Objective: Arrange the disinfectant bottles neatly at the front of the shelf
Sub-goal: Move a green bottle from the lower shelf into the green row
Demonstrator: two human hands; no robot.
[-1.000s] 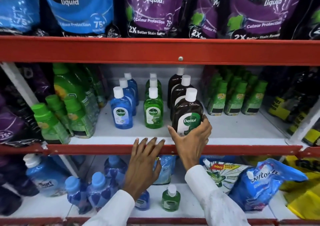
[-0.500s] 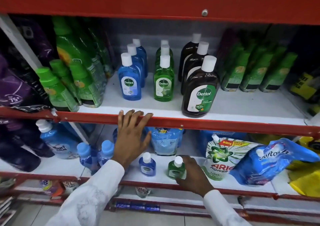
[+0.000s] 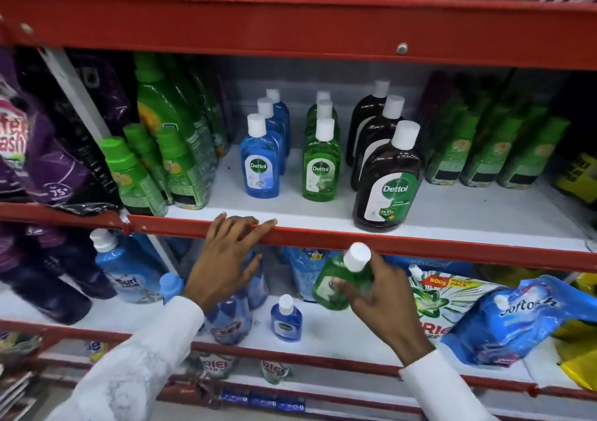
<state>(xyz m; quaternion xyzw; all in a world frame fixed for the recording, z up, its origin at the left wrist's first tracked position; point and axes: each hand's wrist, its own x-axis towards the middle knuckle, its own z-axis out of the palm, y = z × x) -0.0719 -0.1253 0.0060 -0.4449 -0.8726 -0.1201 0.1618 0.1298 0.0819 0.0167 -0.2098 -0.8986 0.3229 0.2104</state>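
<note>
On the middle shelf (image 3: 452,217) stand three rows of Dettol bottles with white caps: blue bottles (image 3: 259,162), green bottles (image 3: 320,165) and larger brown bottles (image 3: 389,178), the front brown one near the shelf's edge. My right hand (image 3: 376,294) grips a small green Dettol bottle (image 3: 339,280), tilted, in the air below the red shelf lip. My left hand (image 3: 226,259) rests with spread fingers on that red lip (image 3: 420,249), holding nothing. A small blue Dettol bottle (image 3: 286,319) stands upright on the lower shelf between my arms.
Green-capped cleaner bottles (image 3: 139,175) crowd the middle shelf's left; dark green packs (image 3: 484,152) fill its right. On the lower shelf lie a Surf pouch (image 3: 126,272), blue refill bottles (image 3: 232,314), an Ariel bag (image 3: 433,301) and a blue Softouch pouch (image 3: 517,320). Detergent pouches hang above.
My right hand left the big brown bottle, dropped to the lower shelf, took the small green bottle and has lifted it. My left hand stayed on the red lip.
</note>
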